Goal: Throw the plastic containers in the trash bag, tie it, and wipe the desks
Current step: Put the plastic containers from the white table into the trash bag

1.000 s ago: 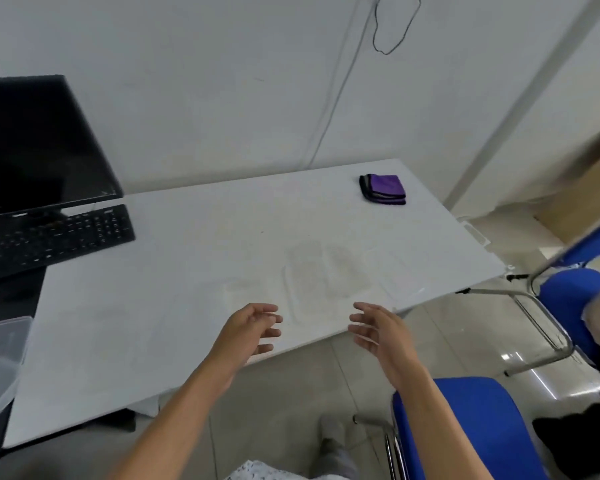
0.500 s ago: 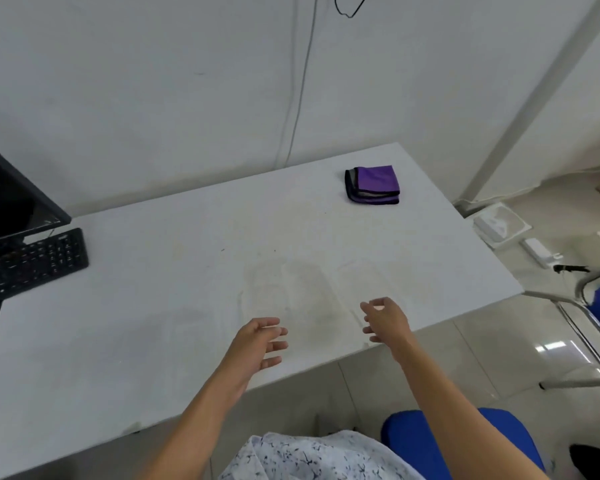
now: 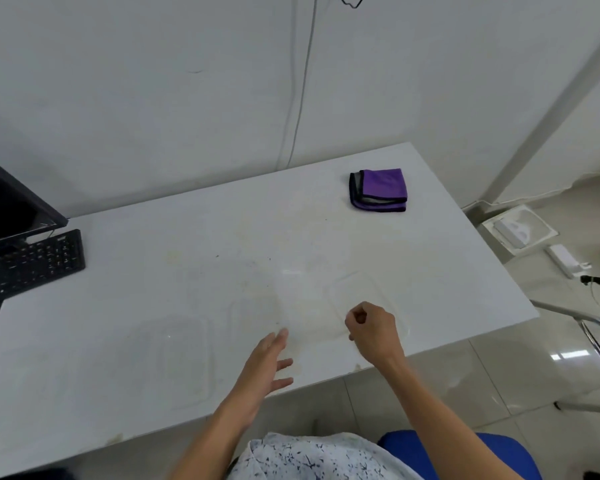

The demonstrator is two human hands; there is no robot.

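Fingers (image 3: pixel 356 315) of the right hand (image 3: pixel 374 332) curl at the rim of a clear plastic container (image 3: pixel 361 289) on the near side of the table (image 3: pixel 146 271). I cannot tell if they pinch it. The left hand (image 3: pixel 267 362) has straight fingers and holds nothing. The container looks light and bendy, so hold its rim.

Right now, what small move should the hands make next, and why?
Probably pinch the near rim of the clear rectangular plastic container with the right hand and lift it. That hand is curled at this rim, though a grip is not certain; the left hand is open and holds nothing.
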